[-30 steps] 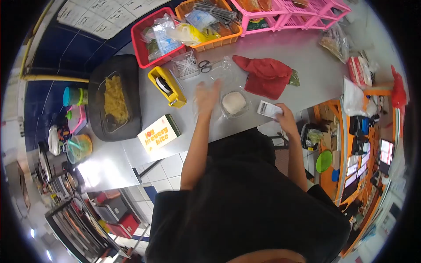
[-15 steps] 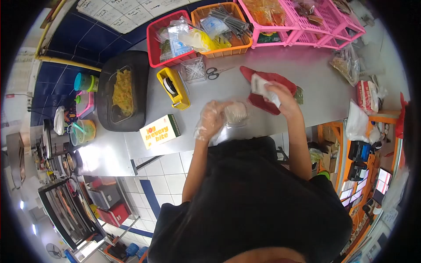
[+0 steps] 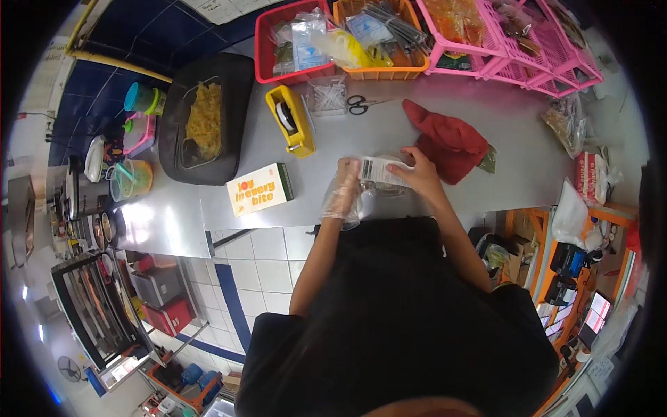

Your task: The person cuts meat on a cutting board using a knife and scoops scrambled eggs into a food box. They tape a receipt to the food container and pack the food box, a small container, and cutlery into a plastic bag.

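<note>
A white printed label (image 3: 381, 172) lies over the clear plastic container (image 3: 386, 190), which rests near the table's front edge. My left hand (image 3: 344, 186), in a clear plastic glove, has its fingertips on the label's left end; whether it pinches the label is hard to tell. My bare right hand (image 3: 418, 174) holds the label's right end between thumb and fingers. The label and my hands hide most of the container. Behind and to the right is a crumpled red cloth (image 3: 451, 142).
Left of my hands are a printed box (image 3: 260, 190), a yellow tape dispenser (image 3: 290, 121) and a black tray of yellow food (image 3: 236, 132). Scissors (image 3: 358, 105), a red basket (image 3: 264, 55), an orange basket (image 3: 382, 71) and pink racks (image 3: 500, 66) line the back.
My right hand has brought the label left and down from the cloth to over the container. My left hand now touches the label's left end. The view has shifted.
</note>
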Available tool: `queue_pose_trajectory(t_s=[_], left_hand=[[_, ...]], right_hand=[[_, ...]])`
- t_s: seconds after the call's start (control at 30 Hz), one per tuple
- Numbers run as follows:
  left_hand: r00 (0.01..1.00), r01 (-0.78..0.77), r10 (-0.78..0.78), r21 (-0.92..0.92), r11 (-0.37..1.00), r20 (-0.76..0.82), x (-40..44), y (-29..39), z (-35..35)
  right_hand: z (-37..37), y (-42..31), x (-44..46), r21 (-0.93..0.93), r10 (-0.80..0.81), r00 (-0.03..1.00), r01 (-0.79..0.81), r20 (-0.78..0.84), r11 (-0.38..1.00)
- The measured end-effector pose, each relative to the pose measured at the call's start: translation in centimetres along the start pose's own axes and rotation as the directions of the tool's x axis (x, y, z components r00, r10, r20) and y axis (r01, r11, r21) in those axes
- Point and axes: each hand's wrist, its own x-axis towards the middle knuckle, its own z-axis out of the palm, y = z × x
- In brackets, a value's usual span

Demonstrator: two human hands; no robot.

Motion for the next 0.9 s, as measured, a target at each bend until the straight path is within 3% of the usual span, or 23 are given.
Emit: queue_pose_trajectory(t_s=[0.07,0.13,0.2,0.37,0.43,0.47,0.53,0.57,0.63,0.67,0.73,0.8,0.9], left_hand=[[0.998,0.011,-0.012,0.023,1.000,0.054,0.3,0.9,0.3],[0.999,0.039,-0.040,0.042,0.998,0.027,0.9,1.0,-0.2],[0.999,0.045,-0.038,0.216,0.975,-0.033,0.1,0.4,-1.4],[0.991,0.123,-0.123,-0.008,0.992,-0.060,-3.2,2.7,-5.8],[0.985,0.109,-0.117,-0.071,0.992,-0.127,-3.5,3.2,-8.2],[0.985,0.105,-0.113,-0.069,0.992,-0.130,-4.0,4.1,-9.0],[0.985,0.077,-0.109,-0.221,0.972,-0.133,-4.9,5.8,-10.2],[0.977,0.109,-0.146,-0.227,0.968,-0.155,-4.6,5.0,-11.0],[0.978,0.139,-0.171,-0.235,0.962,-0.120,-4.2,4.8,-12.0],[0.976,0.174,-0.200,-0.240,0.955,-0.089,-4.1,5.0,-12.2],[0.986,0.140,-0.162,-0.308,0.941,-0.046,-4.0,5.5,-12.0],[0.981,0.122,-0.166,-0.357,0.926,-0.096,-4.1,6.7,-11.9],[0.989,0.111,-0.140,-0.380,0.918,-0.049,-1.8,5.4,-14.4]], right_hand=[[-0.2,-0.9,0.4,0.010,-0.035,0.999,0.035,0.021,0.999],[-0.6,-2.4,0.3,0.073,0.049,0.986,-0.062,0.162,0.995],[-0.2,-4.7,-0.4,0.120,0.062,0.976,-0.089,0.209,0.989],[4.1,-8.7,-1.0,0.140,0.073,0.955,-0.117,0.288,0.983],[6.7,-9.6,0.6,0.352,0.151,0.953,-0.241,0.264,0.904],[8.2,-9.9,2.0,0.355,0.147,0.953,-0.238,0.266,0.904],[10.7,-11.1,5.4,0.149,-0.220,0.975,0.220,-0.019,0.964],[11.8,-12.7,6.5,0.146,-0.224,0.974,0.225,-0.023,0.963],[14.6,-16.2,8.3,0.320,-0.095,0.957,0.003,0.272,0.947],[15.8,-16.7,9.2,0.319,-0.096,0.959,0.006,0.266,0.948],[17.9,-17.1,10.7,0.149,0.054,0.914,-0.124,0.402,0.981],[18.2,-17.5,11.2,0.138,0.067,0.921,-0.129,0.384,0.982],[18.9,-16.6,12.0,0.075,0.122,0.945,-0.151,0.302,0.986]])
